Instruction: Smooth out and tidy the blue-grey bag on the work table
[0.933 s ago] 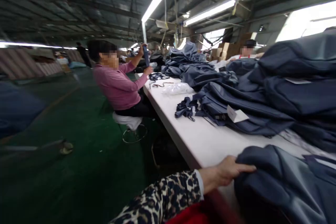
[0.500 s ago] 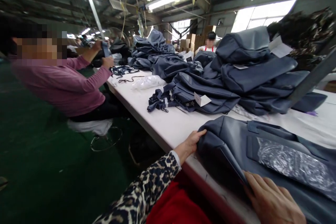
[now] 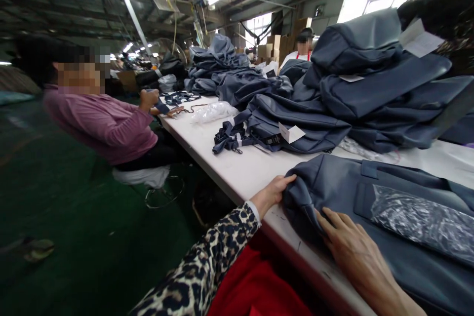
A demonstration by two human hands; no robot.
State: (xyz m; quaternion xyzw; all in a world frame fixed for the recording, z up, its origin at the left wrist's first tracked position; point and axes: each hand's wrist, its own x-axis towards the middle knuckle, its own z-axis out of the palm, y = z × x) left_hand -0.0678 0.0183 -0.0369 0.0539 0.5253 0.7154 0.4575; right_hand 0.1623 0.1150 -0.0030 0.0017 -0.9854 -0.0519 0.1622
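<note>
A dark blue bag (image 3: 333,182) lies on the white table in front of me, with clear plastic wrap (image 3: 418,217) over a panel on its upper side. My left hand (image 3: 276,191) is closed on the bag's near-left corner, its fingers partly hidden behind the fabric. My right hand (image 3: 348,237) grips the folded edge at the same end, fingertips on the seam and thumb side out of sight. Beyond my left hand lies a bundle of dark straps (image 3: 233,136) with metal clips, beside another dark blue bag (image 3: 296,118) that carries a white tag (image 3: 291,132).
Dark blue bags are heaped (image 3: 370,69) at the back right, with more (image 3: 218,69) further along the table (image 3: 207,158). Clear plastic (image 3: 215,111) lies near the table's left edge. A seated co-worker (image 3: 99,123) works at the left; another person (image 3: 301,52) is behind the heap.
My right hand has slid forward and left along the bag's edge, closer to my left hand. My left hand keeps its hold. The co-worker's hands have lowered toward the table.
</note>
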